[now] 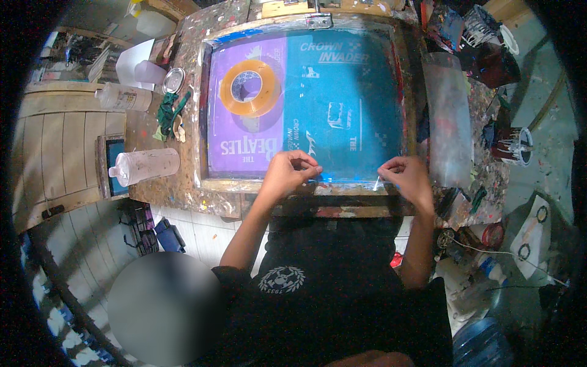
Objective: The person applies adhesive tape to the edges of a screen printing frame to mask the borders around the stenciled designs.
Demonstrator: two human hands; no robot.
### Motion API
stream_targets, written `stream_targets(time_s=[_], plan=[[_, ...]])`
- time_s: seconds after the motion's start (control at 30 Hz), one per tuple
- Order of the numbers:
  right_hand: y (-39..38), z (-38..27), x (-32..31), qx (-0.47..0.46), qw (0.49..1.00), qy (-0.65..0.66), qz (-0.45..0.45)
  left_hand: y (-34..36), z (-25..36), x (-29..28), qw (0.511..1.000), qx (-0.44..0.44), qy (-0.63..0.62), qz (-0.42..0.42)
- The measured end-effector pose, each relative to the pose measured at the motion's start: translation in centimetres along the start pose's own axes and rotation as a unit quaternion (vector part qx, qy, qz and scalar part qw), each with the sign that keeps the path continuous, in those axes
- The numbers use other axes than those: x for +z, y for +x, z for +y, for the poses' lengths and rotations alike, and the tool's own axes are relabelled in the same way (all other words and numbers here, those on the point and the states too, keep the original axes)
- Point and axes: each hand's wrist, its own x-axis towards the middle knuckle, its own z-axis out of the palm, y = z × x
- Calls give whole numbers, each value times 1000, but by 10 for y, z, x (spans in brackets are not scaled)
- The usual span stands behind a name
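A screen-printing frame (411,110) lies on the worktable before me, its mesh purple on the left and teal on the right (330,137), with pale stencil shapes. At the near edge of the mesh, both hands are closed in a fingertip pinch. Between my left hand (290,174) and my right hand (408,177) runs what looks like a strip of clear tape, hard to see; a pale glint shows beneath the right fingertips. On the purple part rests a large roll of clear amber tape (230,101), away from both hands.
Plastic bottles (148,166), a round metal lid (173,80) and a green cloth (165,115) lie left of the frame. On the right are a translucent sheet (448,119) and paint-smeared tubs (520,147). A metal hinge clamp (318,21) sits at the frame's far edge.
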Motion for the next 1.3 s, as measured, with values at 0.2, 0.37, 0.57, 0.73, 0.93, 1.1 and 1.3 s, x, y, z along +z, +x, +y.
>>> stream_targets(time_s=[0.2, 0.37, 0.57, 0.73, 0.93, 1.1, 1.3], plan=[[11, 5, 8, 15, 996, -82, 25, 13, -8, 0, 998, -26, 48, -13], [10, 2, 11, 26, 995, -91, 30, 18, -14, -1, 998, -39, 47, -19], [7, -4, 18, 34, 992, -109, 56, 19, -9, 1, 997, -52, 60, -8], [6, -10, 18, 61, 991, -107, 52, 23, -13, 3, 995, -44, 93, 9], [6, -12, 24, 23, 981, -177, 79, 21, -18, 8, 990, -14, 133, 37], [0, -28, 20, 17, 966, -244, 81, 17, -3, 5, 970, 24, 238, 43], [8, -20, 8, -66, 945, -321, 22, 15, 8, -11, 899, 108, 422, 32]])
